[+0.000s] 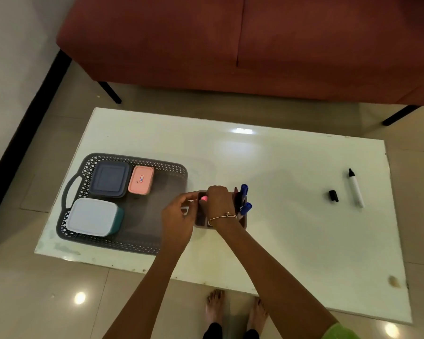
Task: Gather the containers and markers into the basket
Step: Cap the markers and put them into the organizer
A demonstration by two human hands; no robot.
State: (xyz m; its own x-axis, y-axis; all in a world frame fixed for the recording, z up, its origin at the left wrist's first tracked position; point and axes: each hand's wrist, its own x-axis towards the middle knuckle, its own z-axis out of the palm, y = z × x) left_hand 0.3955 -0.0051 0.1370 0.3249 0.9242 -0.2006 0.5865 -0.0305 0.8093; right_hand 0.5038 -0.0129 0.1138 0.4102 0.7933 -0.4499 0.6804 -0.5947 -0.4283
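Note:
A grey lattice basket (142,243) sits at the table's left and holds a dark blue-grey container (109,178), a pink container (141,179) and a white-lidded teal container (92,216). Just right of the basket stands a small brown marker holder (201,220) with two blue-capped markers (244,199) upright in it. My right hand (219,200) is closed on a pink marker (204,198) over the holder. My left hand (178,220) grips the holder's left rim. Far right lie an uncapped white marker (356,190) and its black cap (333,195).
The low white table (267,167) stands on a tiled floor, with a red sofa (230,45) behind it. My bare feet (235,311) are at its near edge.

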